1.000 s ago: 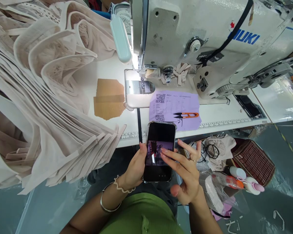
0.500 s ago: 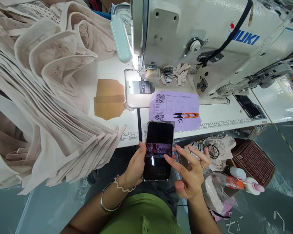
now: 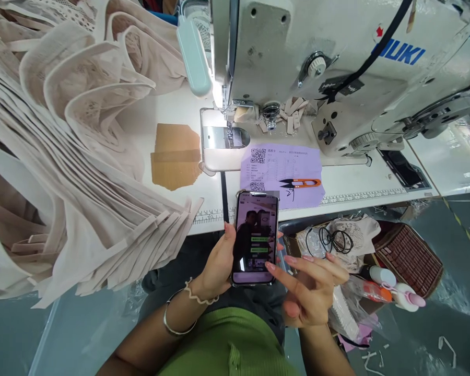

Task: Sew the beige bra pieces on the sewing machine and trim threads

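Note:
My left hand [image 3: 216,261] is wrapped round a smartphone [image 3: 255,237], held upright over my lap at the table's front edge. Its lit screen shows a chat with green message bubbles over a dark photo background. My right hand [image 3: 311,287] is open at the phone's right side, fingers spread, the index fingertip at the screen's lower right; whether it touches cannot be told. Just beyond the phone lies a purple printed card [image 3: 309,156] with QR codes, partly covered by the phone. Orange-handled thread snips [image 3: 306,183] rest on that card.
A sewing machine [image 3: 274,62] stands ahead. Beige garment pieces [image 3: 113,209] are heaped at left beside a brown cardboard piece [image 3: 176,156]. Fabric scraps [image 3: 293,112] lie behind the needle area. Low at right are a wicker basket [image 3: 409,256], bottles [image 3: 405,297] and a black cable [image 3: 335,239].
The phone's screen has gone from a mostly black picture view to a chat. My right hand has shifted slightly down, its fingers more bent. My left hand keeps its hold.

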